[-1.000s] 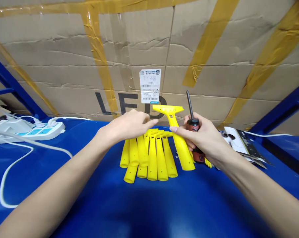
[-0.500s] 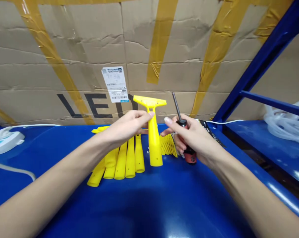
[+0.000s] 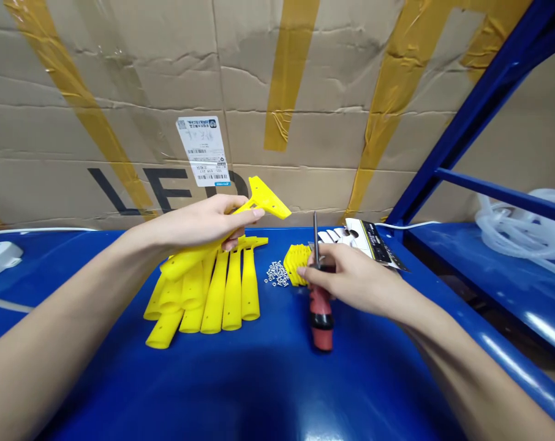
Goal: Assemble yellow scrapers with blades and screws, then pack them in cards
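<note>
My left hand (image 3: 231, 222) is closed around the neck of a yellow scraper handle (image 3: 264, 199). Its T-shaped head points up and right, and its hollow shaft slants down to the left over a pile of similar yellow handles (image 3: 211, 306). In my right hand (image 3: 346, 274) is a screwdriver (image 3: 321, 303) with a red and black grip, its dark shaft pointing up. Between the hands lie a heap of small screws and nuts (image 3: 277, 274) and a stack of yellow plates (image 3: 296, 262), partly behind my right fingers.
Behind the blue table (image 3: 259, 392) stands a large taped cardboard box (image 3: 167, 79). A black and white package (image 3: 373, 242) lies behind my right hand. To the right are a blue metal frame (image 3: 465, 116) and coiled clear tubing (image 3: 511, 220); a white power strip (image 3: 2, 260) sits far left.
My left hand has moved left and tilted the scraper handle from upright to slanting over the pile. My right hand has shifted slightly left with the screwdriver, uncovering the package.
</note>
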A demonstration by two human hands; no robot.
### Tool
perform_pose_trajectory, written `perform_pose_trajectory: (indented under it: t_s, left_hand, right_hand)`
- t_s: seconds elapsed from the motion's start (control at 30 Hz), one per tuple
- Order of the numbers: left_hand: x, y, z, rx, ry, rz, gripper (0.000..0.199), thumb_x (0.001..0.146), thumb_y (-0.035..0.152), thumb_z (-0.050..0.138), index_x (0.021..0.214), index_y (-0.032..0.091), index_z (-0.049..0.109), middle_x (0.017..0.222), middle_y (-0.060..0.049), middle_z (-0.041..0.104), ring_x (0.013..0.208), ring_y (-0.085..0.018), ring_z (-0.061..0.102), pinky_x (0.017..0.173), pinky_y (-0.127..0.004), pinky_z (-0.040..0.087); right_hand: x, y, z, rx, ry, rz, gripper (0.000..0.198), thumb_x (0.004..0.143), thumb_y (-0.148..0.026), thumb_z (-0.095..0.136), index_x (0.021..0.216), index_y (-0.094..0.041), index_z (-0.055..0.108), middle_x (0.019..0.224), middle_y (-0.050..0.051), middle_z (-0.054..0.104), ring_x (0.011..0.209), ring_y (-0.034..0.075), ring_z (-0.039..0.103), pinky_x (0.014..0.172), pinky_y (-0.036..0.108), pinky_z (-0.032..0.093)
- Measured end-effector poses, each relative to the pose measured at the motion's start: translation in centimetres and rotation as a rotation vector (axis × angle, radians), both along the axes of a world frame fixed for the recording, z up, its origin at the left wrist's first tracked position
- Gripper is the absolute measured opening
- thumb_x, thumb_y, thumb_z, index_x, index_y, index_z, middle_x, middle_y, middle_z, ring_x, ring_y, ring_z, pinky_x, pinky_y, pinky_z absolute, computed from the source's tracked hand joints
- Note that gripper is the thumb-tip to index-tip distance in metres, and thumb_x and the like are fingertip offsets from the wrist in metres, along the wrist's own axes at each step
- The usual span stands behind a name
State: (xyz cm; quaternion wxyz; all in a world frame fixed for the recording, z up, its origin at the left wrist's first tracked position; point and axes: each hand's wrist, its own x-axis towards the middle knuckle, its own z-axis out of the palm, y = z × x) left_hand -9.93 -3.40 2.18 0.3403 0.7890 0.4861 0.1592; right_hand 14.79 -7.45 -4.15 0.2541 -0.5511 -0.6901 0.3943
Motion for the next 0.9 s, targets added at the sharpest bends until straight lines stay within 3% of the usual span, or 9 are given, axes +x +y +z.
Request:
perform_pose_trajectory:
  t_s: [0.17,0.3,0.4,0.57,0.63,0.8,0.9]
  left_hand:
    - [-0.8,0.2,0.0,0.015,0.125,-0.078,0.042,0.094,0.063,0.047,0.095,0.023,0.061,0.062,0.001,0.060,0.061,-0.016,0.055,0.063,-0.027,0.043]
    - [-0.8,-0.1,0.0,0.034,0.150,-0.086,0.044,0.095,0.063,0.046,0.101,0.023,0.061,0.062,0.002,0.060,0.061,-0.017,0.056,0.061,-0.027,0.041]
    - [-0.8,-0.2,0.1,0.033,0.168,-0.072,0.045,0.095,0.065,0.045,0.098,0.023,0.061,0.063,0.001,0.061,0.061,-0.017,0.057,0.060,-0.027,0.041]
    - [-0.8,-0.2,0.2,0.035,0.155,-0.101,0.043,0.095,0.063,0.046,0.102,0.024,0.062,0.064,0.001,0.061,0.062,-0.017,0.056,0.059,-0.026,0.041]
    - [-0.7,-0.3,0.2,0.038,0.165,-0.112,0.043,0.095,0.064,0.047,0.101,0.024,0.062,0.063,0.002,0.060,0.061,-0.016,0.055,0.059,-0.025,0.041]
    - [-0.3,-0.6,0.2,0.037,0.217,-0.123,0.043,0.095,0.063,0.045,0.097,0.024,0.062,0.063,0.002,0.059,0.062,-0.017,0.056,0.058,-0.025,0.040]
    - [-0.3,-0.7,0.2,0.019,0.226,-0.122,0.043,0.093,0.065,0.047,0.094,0.024,0.061,0.064,0.001,0.060,0.063,-0.017,0.058,0.058,-0.026,0.041]
  right_hand:
    - [-0.1,-0.6,0.0,-0.131,-0.129,0.076,0.033,0.072,-0.033,0.082,0.085,-0.023,0.054,0.060,-0.003,0.063,0.049,0.016,0.058,0.045,0.027,0.044]
    - [-0.1,-0.4,0.1,-0.140,-0.141,0.120,0.037,0.076,-0.048,0.081,0.072,-0.021,0.055,0.060,-0.001,0.065,0.052,0.014,0.058,0.047,0.025,0.043]
    - [-0.1,-0.1,0.5,-0.190,-0.069,0.130,0.045,0.084,-0.057,0.072,0.062,-0.019,0.060,0.065,0.005,0.070,0.053,0.012,0.056,0.048,0.024,0.044]
    - [1.1,0.0,1.7,-0.338,0.205,0.114,0.041,0.070,-0.044,0.089,0.082,-0.020,0.058,0.065,0.001,0.072,0.053,0.012,0.063,0.054,0.023,0.054]
    - [2.1,0.2,2.0,-0.389,0.254,0.141,0.041,0.072,-0.045,0.088,0.084,-0.019,0.058,0.073,0.005,0.076,0.060,0.013,0.070,0.061,0.024,0.059]
    - [4.3,1.0,1.5,-0.396,0.310,0.059,0.044,0.070,-0.044,0.090,0.085,-0.017,0.059,0.076,0.007,0.076,0.068,0.017,0.075,0.066,0.025,0.061]
    - [4.4,1.2,1.2,-0.384,0.318,0.118,0.039,0.075,-0.043,0.086,0.086,-0.016,0.061,0.078,0.007,0.076,0.066,0.014,0.071,0.067,0.026,0.058]
